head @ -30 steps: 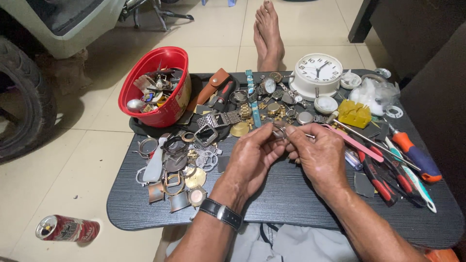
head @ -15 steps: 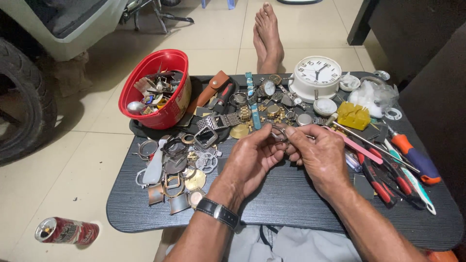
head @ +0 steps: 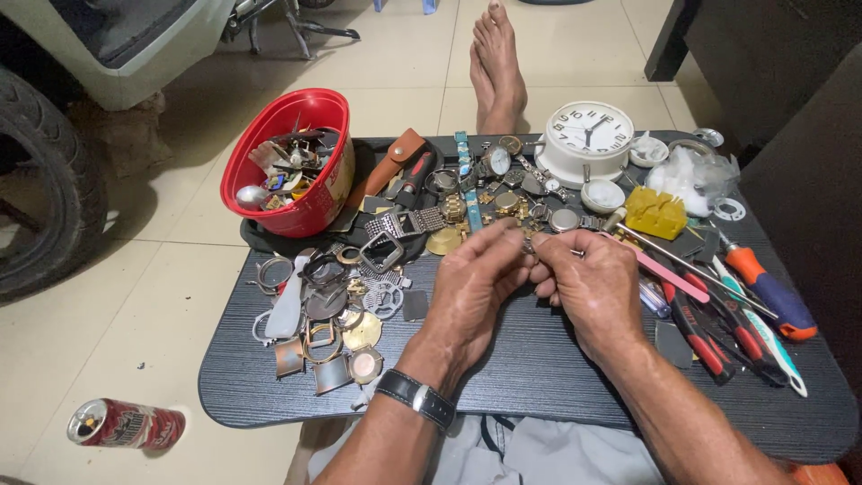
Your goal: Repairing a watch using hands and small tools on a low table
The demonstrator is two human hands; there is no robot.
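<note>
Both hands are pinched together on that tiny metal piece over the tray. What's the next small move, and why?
Probably keep the left hand pinching the small metal part steady while the right hand works it with its fingertips. The part sits between both hands' fingertips, mostly hidden, above the dark table, where loose watch pieces lie close by.

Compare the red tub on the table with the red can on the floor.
The red tub stands upright on the dark table; the red can lies on its side on the tiled floor. The tub is open-topped and filled with small metal parts; the can shows only its small top opening. The tub looks much larger than the can. Both are red, and neither hand touches them.
</note>
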